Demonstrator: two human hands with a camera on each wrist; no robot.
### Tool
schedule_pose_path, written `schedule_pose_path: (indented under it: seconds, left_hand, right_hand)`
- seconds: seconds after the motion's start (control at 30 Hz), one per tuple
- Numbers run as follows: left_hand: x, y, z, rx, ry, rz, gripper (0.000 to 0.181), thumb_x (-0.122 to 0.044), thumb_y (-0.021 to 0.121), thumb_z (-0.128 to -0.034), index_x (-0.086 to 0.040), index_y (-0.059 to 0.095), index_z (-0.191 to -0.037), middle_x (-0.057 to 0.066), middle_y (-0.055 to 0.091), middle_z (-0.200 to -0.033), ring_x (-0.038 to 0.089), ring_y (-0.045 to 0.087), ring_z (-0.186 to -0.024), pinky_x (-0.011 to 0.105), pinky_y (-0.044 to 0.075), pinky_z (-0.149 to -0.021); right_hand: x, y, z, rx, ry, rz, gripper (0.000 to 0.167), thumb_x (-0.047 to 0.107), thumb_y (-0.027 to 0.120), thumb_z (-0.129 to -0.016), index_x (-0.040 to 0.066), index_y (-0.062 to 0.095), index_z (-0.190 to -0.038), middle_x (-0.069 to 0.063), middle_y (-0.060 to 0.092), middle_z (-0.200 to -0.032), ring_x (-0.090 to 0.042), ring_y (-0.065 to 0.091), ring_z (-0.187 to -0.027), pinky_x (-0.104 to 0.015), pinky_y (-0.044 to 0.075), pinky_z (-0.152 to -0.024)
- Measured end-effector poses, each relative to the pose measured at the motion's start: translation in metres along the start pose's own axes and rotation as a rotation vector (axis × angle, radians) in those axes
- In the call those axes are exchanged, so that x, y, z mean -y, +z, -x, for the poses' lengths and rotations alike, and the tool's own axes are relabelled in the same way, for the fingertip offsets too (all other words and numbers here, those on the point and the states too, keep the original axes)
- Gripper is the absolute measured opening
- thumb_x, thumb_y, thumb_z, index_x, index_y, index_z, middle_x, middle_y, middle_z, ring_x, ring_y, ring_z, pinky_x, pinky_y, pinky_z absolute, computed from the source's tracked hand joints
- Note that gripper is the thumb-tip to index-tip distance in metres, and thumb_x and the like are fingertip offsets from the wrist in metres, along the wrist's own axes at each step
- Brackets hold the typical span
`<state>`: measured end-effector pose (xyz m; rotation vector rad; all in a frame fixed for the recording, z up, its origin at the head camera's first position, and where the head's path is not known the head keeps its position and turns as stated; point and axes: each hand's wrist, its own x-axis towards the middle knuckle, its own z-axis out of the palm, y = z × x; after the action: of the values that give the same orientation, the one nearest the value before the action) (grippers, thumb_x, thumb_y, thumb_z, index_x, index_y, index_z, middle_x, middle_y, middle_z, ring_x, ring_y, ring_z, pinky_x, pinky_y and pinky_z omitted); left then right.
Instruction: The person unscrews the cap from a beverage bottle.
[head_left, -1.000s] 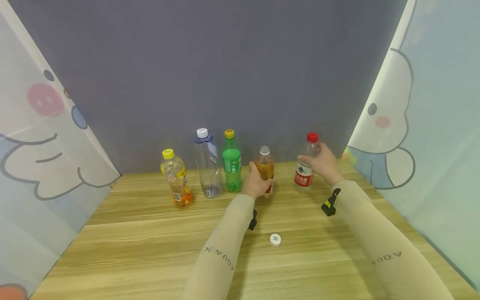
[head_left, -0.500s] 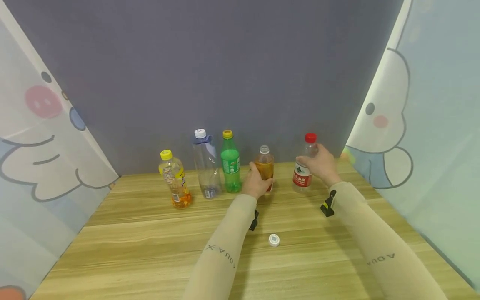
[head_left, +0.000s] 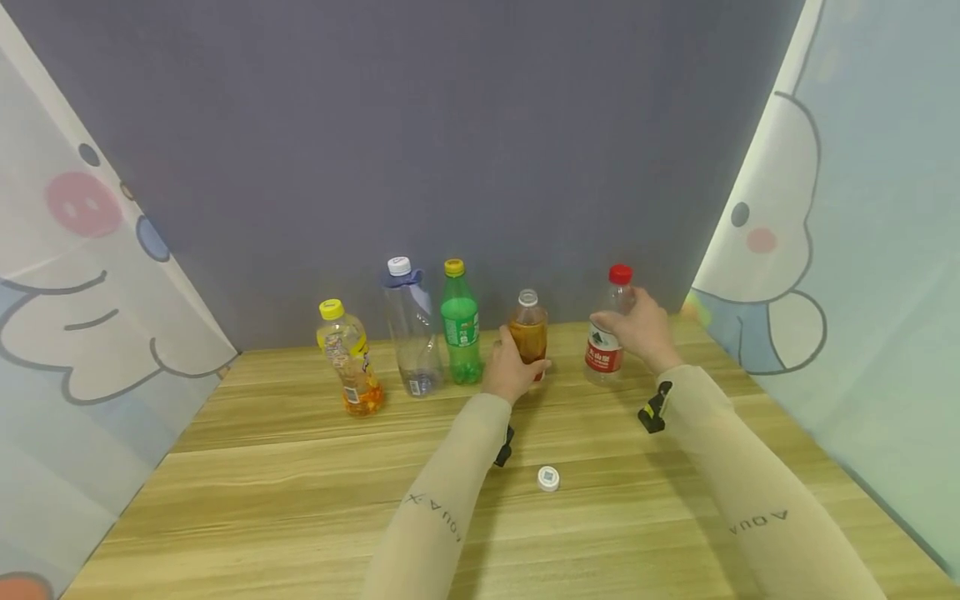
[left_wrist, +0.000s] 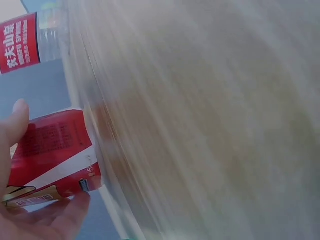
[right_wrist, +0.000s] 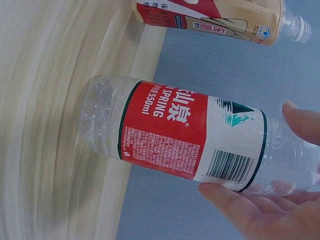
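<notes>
In the head view my left hand [head_left: 512, 365] grips an uncapped bottle with an amber and red label [head_left: 529, 337], standing on the table near the dark backdrop. The left wrist view has thumb and fingers around the red lower part of this bottle [left_wrist: 55, 145]. To the right, my right hand [head_left: 648, 329] holds a clear water bottle [head_left: 604, 360] with a red cap [head_left: 620, 274], thumb and fingers around its upper part. The right wrist view shows the red and white label of the water bottle [right_wrist: 165, 130], with the bottle's base on the wood. Both bottles stand upright, apart.
A loose white cap [head_left: 548, 478] lies on the wooden table [head_left: 300, 508] in front of the hands. Left of them stand a green bottle [head_left: 461, 333], a tall clear bottle [head_left: 414, 342] and a yellow-capped bottle [head_left: 351, 358]. A dark backdrop [head_left: 450, 150] rises behind.
</notes>
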<state>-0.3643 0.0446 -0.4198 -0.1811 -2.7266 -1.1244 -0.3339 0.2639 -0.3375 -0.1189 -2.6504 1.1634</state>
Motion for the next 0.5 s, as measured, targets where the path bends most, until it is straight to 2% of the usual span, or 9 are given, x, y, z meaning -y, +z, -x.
schedule_pose_path:
  seconds: [0.13, 0.27, 0.5]
  left_hand:
    - [-0.001, -0.003, 0.002, -0.006, -0.012, -0.043, 0.098, -0.041, 0.084, -0.0833, -0.004, 0.027, -0.153, 0.026, 0.058, -0.129, 0.042, 0.064, -0.111, 0.054, 0.053, -0.093]
    - [-0.003, -0.007, 0.006, -0.003, -0.039, -0.07, 0.088, -0.045, 0.082, -0.0852, -0.001, 0.036, -0.146, 0.025, 0.06, -0.124, 0.042, 0.065, -0.108, 0.053, 0.054, -0.09]
    - [-0.009, -0.018, 0.017, 0.048, -0.071, -0.089, 0.08, -0.051, 0.076, -0.0884, 0.001, 0.043, -0.139, 0.024, 0.06, -0.122, 0.042, 0.065, -0.108, 0.053, 0.055, -0.089]
  right_hand:
    - [0.001, 0.001, -0.001, -0.011, -0.01, -0.006, 0.092, 0.04, 0.071, -0.093, -0.007, 0.022, -0.156, -0.034, 0.036, -0.153, -0.054, 0.039, -0.137, -0.065, 0.038, -0.106]
    - [0.001, 0.002, -0.001, -0.021, -0.01, -0.015, 0.092, 0.04, 0.071, -0.093, -0.006, 0.022, -0.156, -0.034, 0.037, -0.153, -0.055, 0.039, -0.136, -0.065, 0.038, -0.106]
    - [-0.002, 0.001, 0.004, -0.026, -0.02, -0.023, 0.092, 0.038, 0.071, -0.094, -0.008, 0.022, -0.156, -0.035, 0.037, -0.152, -0.056, 0.039, -0.136, -0.066, 0.038, -0.106]
